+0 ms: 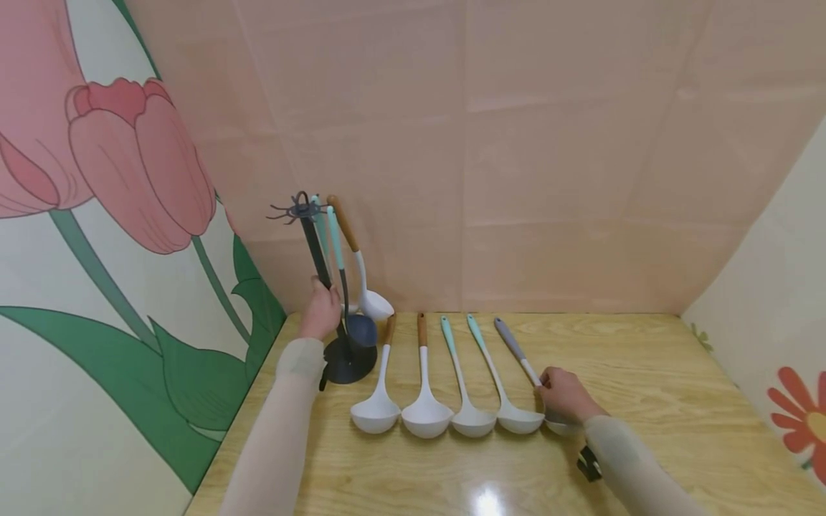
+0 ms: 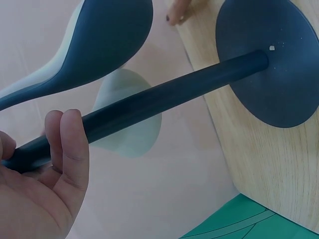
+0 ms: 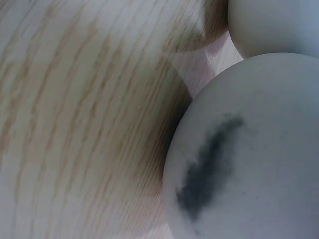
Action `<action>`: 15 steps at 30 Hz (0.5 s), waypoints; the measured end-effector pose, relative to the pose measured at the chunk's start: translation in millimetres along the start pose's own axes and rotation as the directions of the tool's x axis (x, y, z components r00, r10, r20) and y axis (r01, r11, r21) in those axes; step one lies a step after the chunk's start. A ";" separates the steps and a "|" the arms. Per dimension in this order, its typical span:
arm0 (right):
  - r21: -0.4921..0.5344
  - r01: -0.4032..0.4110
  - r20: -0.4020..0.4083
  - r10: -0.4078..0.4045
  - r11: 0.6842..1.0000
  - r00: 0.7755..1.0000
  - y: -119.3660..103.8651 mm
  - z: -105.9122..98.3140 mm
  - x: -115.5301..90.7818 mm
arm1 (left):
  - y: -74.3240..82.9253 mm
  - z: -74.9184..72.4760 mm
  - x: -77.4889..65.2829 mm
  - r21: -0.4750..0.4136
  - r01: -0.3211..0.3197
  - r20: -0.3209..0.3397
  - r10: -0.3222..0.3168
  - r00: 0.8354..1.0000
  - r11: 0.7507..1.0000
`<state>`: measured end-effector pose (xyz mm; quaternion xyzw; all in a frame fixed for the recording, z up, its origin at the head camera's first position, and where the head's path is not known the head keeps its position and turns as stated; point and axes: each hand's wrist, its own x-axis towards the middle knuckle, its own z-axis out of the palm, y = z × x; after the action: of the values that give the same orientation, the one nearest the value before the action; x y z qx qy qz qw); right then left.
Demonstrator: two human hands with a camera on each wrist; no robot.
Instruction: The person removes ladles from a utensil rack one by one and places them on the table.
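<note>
My left hand (image 1: 320,309) grips the black pole of a utensil stand (image 1: 315,251), with a round base and a ring of hooks on top. Several ladles hang there, among them a dark-bowled one with a mint handle (image 1: 334,236) and a white one with a brown handle (image 1: 345,223). In the left wrist view, the fingers (image 2: 72,144) curl round the pole. At the right end of a row of ladles, my right hand (image 1: 568,394) pinches the grey-handled ladle (image 1: 510,338) low on its handle. Its bowl is partly hidden; a white bowl (image 3: 269,159) with a dark smudge fills the right wrist view.
Left of the grey one lie two mint-handled ladles (image 1: 519,419) (image 1: 474,421) and two brown-handled ladles (image 1: 426,417) (image 1: 376,412), bowls toward me. The wooden table (image 1: 645,358) meets a pink-covered wall (image 1: 548,179) behind and a flower-painted wall (image 1: 142,158) at left.
</note>
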<state>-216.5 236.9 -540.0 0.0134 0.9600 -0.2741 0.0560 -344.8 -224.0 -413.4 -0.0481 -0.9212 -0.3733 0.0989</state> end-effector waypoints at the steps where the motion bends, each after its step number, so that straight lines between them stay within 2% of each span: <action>1: 0.002 -0.002 0.001 0.002 1.000 1.000 0.0 0.2 0.1 | 0.2 0.1 0.1 0.001 0.000 0.000 0.000 1.000 1.000; 15: 0.012 -0.014 -0.002 0.014 1.000 1.000 -1.1 -0.5 0.1 | 0.0 0.1 1.5 0.003 0.010 0.009 -0.010 1.000 1.000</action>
<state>-216.7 236.2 -539.0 0.0208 0.9583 -0.2794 0.0567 -346.2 -223.9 -413.2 -0.0452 -0.9224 -0.3721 0.0931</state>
